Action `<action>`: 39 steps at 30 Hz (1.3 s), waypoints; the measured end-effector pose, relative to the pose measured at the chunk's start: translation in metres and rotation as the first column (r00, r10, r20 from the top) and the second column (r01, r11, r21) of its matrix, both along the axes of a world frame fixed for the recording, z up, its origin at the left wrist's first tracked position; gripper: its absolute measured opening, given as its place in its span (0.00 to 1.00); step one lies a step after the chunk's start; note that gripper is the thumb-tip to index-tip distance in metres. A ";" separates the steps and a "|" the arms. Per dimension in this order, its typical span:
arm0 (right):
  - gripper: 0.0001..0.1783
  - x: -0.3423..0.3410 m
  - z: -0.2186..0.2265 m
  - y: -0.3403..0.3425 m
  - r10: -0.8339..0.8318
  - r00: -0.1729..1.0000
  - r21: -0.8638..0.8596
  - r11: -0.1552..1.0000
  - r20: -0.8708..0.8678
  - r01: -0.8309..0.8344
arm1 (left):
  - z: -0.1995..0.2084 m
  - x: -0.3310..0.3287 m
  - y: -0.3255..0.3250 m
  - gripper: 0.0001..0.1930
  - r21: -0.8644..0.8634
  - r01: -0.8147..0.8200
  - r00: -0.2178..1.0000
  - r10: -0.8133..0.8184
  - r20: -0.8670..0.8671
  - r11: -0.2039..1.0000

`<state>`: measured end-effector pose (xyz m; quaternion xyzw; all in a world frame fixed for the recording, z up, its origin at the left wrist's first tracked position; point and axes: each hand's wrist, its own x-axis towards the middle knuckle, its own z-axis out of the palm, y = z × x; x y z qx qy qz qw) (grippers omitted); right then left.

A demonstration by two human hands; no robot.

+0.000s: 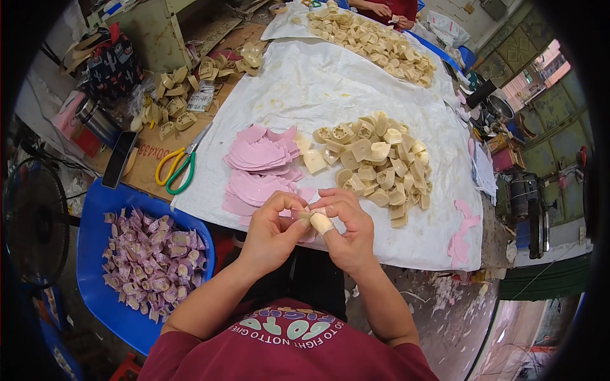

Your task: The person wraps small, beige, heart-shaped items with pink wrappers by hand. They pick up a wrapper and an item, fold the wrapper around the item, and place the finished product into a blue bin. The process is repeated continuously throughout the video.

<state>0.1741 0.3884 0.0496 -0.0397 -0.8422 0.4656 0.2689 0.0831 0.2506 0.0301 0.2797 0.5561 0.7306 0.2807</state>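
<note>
Over the table's near edge, my left hand (pixel 270 232) and my right hand (pixel 346 228) meet with their fingertips pinched together. Between them is a small beige moulded piece (pixel 305 216), mostly covered by the fingers, with a bit of pink showing beside it. A pale yellowish cover wraps the tip of my right thumb. Just beyond my left hand lies a stack of cut pink sheets (pixel 260 149), in two overlapping heaps. Past my right hand spreads a pile of beige moulded pieces (pixel 381 159), cup-like and hollow.
White cloth (pixel 292 76) covers the table. Scissors (pixel 181 166) with yellow and green handles and a phone (pixel 119 159) lie at left. A blue tub (pixel 95 254) below holds pink-wrapped pieces. Pink scraps (pixel 464 232) lie at right. Another person's hands (pixel 391 14) work beyond a far beige pile.
</note>
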 end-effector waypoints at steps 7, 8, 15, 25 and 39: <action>0.11 -0.001 0.000 0.000 -0.064 0.995 0.056 0.996 -0.073 0.068 | -0.005 0.004 0.002 0.20 0.028 -0.100 0.995 0.100 -0.013 0.995; 0.11 -0.001 0.001 -0.002 -0.099 0.989 0.070 0.992 -0.110 0.107 | -0.003 0.005 0.004 0.23 0.081 -0.126 0.971 0.106 0.213 0.989; 0.12 0.005 -0.011 -0.020 -0.133 0.966 0.162 0.972 -0.220 0.171 | 0.012 -0.002 -0.004 0.27 0.336 0.025 0.601 -0.282 0.747 0.942; 0.25 -0.001 -0.010 -0.030 0.241 0.970 -0.768 0.618 -0.019 -0.168 | 0.028 0.012 -0.002 0.32 0.282 -0.069 0.711 -0.151 0.687 0.957; 0.26 -0.006 -0.010 -0.023 0.355 0.924 -0.830 0.551 0.140 -0.086 | 0.024 0.009 0.006 0.27 0.113 -0.071 0.889 0.011 0.457 0.991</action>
